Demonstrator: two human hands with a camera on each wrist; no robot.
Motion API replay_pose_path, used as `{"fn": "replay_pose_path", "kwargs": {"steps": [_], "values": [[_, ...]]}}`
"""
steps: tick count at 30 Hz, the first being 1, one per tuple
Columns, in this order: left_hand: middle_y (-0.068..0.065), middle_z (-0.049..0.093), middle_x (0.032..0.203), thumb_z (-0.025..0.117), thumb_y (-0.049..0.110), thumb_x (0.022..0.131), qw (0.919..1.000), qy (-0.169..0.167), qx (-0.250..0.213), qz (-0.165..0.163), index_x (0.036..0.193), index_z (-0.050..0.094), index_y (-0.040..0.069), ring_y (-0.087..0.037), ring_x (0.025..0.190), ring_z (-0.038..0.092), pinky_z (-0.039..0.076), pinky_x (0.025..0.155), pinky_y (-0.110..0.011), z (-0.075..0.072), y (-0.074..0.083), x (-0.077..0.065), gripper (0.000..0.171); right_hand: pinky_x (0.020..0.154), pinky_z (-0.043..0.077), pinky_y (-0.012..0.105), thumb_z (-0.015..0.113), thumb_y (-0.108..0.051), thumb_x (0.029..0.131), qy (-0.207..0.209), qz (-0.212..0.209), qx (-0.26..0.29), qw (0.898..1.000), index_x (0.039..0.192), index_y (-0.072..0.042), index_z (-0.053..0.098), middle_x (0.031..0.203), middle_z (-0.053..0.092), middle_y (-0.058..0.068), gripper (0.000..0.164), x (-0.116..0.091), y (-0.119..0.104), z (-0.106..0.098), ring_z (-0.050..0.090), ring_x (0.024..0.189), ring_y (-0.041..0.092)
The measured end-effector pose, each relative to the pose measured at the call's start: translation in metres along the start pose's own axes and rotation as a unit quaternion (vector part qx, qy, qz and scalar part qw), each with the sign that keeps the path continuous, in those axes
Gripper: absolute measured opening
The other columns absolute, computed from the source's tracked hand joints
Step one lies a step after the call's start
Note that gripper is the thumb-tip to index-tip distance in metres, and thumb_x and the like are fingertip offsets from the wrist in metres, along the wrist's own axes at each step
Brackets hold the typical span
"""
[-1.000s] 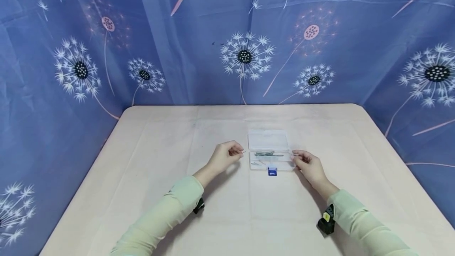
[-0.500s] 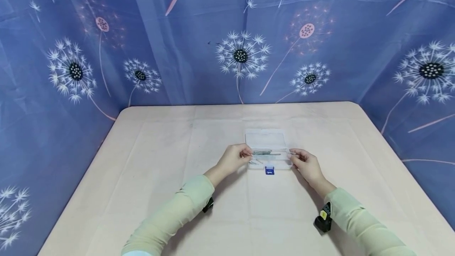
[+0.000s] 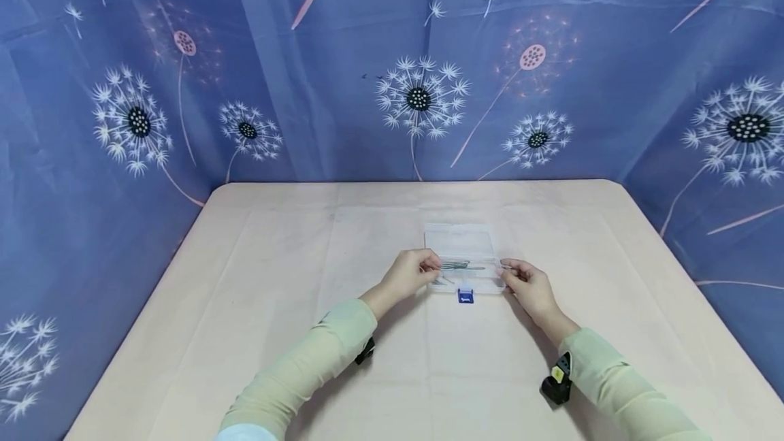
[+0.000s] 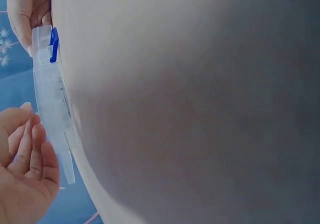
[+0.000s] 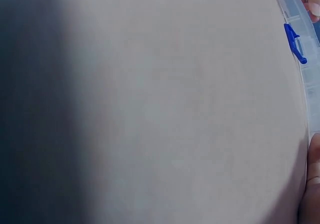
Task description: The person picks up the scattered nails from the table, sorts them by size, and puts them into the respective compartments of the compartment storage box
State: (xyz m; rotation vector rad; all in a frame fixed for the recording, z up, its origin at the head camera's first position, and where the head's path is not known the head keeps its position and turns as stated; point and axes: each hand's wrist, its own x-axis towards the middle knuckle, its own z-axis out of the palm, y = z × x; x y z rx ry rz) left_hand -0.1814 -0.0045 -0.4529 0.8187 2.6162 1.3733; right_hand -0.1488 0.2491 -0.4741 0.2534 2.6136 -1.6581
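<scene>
A clear plastic compartment box (image 3: 484, 284) lies with its lid (image 3: 459, 239) folded back and a blue latch (image 3: 466, 296) at the front. Several thin dark rods (image 3: 454, 265) lie in its rear compartment, with small thin pieces in the front left one. My left hand (image 3: 409, 272) is over the box's left end, thumb and fingertips pinched together on a small thin piece that is barely visible. In the left wrist view the left hand (image 4: 27, 169) covers part of the box (image 4: 50, 91). My right hand (image 3: 534, 291) grips the box's right end between thumb and fingers.
The box lies on a pale cloth-covered table (image 3: 294, 243). A blue curtain (image 3: 331, 121) with dandelion prints hangs behind and at both sides. A black wrist device (image 3: 556, 386) shows under the right sleeve.
My left hand has moved right from beside the box to over its left end, carrying the small thin piece at its fingertips. The right hand keeps its hold on the right end.
</scene>
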Motion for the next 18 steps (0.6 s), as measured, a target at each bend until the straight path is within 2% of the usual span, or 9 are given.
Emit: {"fn": "replay_pose_path", "kwargs": {"steps": [8, 14, 18], "values": [[-0.011, 0.07, 0.091, 0.065, 0.0, 0.085, 0.9997, 0.015, -0.018, -0.008, 0.097, 0.066, -0.002, -0.018, 0.081, 0.063, 0.051, 0.074, -0.017, -0.007, -0.002, -0.002, 0.012, 0.063, 0.05, 0.013, 0.056, -0.014, 0.095, -0.003, 0.002, -0.002, 1.0, 0.125, 0.007, 0.054, 0.095, 0.058, 0.005, 0.036, 0.003, 0.0, 0.0, 0.052, 0.071, -0.001], [-0.012, 0.07, 0.091, 0.065, 0.001, 0.085, 0.9989, 0.041, 0.009, -0.02, 0.097, 0.066, -0.002, -0.02, 0.079, 0.064, 0.051, 0.072, -0.02, -0.025, -0.005, -0.002, 0.012, 0.067, 0.051, 0.014, 0.054, -0.017, 0.097, -0.038, 0.004, 0.0, 0.999, 0.129, 0.008, 0.049, 0.101, 0.057, 0.01, 0.041, 0.012, -0.009, -0.003, 0.053, 0.075, 0.001], [-0.012, 0.07, 0.096, 0.066, 0.008, 0.087, 0.9987, 0.028, 0.032, -0.028, 0.102, 0.065, -0.001, -0.021, 0.084, 0.063, 0.051, 0.075, -0.024, -0.04, -0.006, -0.004, 0.017, 0.065, 0.053, 0.017, 0.053, -0.019, 0.097, -0.056, 0.004, -0.002, 0.998, 0.133, 0.011, 0.042, 0.105, 0.057, 0.018, 0.048, 0.012, -0.016, -0.011, 0.059, 0.072, 0.003]]}}
